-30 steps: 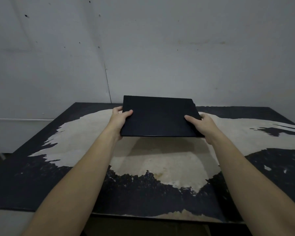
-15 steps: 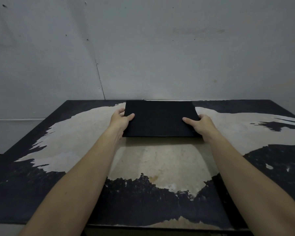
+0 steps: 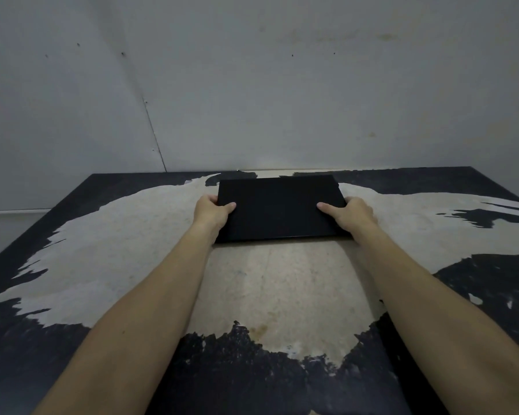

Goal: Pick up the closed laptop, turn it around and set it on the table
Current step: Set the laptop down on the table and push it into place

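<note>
The closed black laptop (image 3: 279, 208) lies flat near the far middle of the table (image 3: 102, 250), its long side toward me. My left hand (image 3: 212, 212) grips its left edge, thumb on the lid and fingers underneath. My right hand (image 3: 352, 215) holds the right edge the same way. The laptop's near edge rests on or just above the worn tabletop; I cannot tell which. Both forearms stretch forward from the bottom of the view.
The tabletop is black with a large pale worn patch across its middle. A grey wall (image 3: 282, 85) rises directly behind the table's far edge, close to the laptop's back edge. The table's left edge drops off toward a lower ledge.
The laptop has come down from a raised, tilted hold to lie level at the tabletop, a little farther from me. Both hands kept their grip on its sides.
</note>
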